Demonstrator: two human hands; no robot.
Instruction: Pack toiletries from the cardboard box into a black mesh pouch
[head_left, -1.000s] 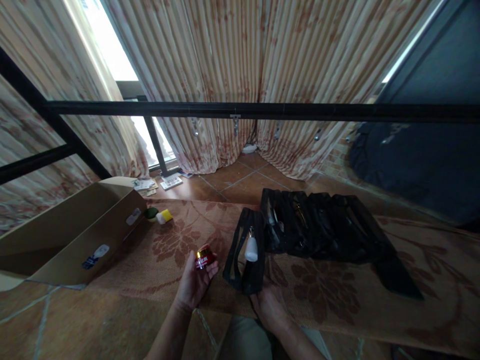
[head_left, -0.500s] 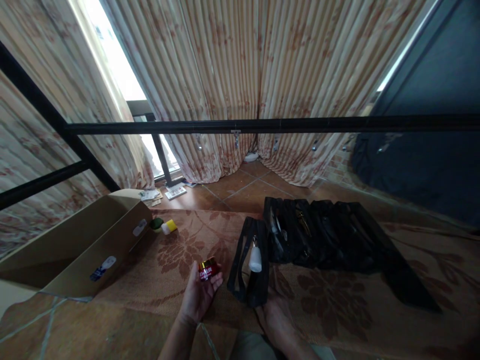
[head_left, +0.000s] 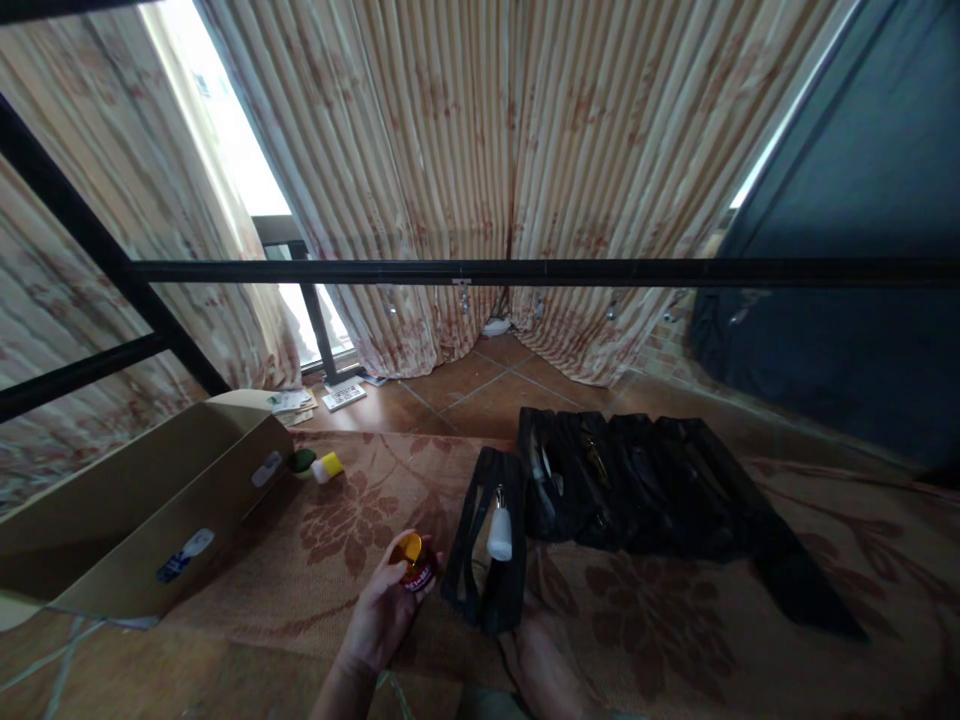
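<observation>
My left hand (head_left: 379, 620) holds a small red jar with a gold lid (head_left: 413, 562), tilted so the lid faces up, close to the left side of a black mesh pouch (head_left: 487, 545). A small white bottle (head_left: 499, 532) sits inside that pouch. My right hand (head_left: 541, 662) grips the near end of the pouch, fingers partly hidden under it. Beyond the pouch lies a long black roll-up organiser (head_left: 660, 490) with several mesh compartments holding small items.
A patterned rug (head_left: 675, 600) covers the tiled floor. An open cardboard box (head_left: 142, 500) lies at left, with a green and a yellow-white item (head_left: 319, 465) beside it. A black metal rail (head_left: 525, 272) crosses the view before striped curtains (head_left: 465, 150). Papers (head_left: 343, 395) lie near the window.
My left hand has tipped the red jar so its gold lid now faces up, and brought it nearer the pouch. The view has shifted slightly.
</observation>
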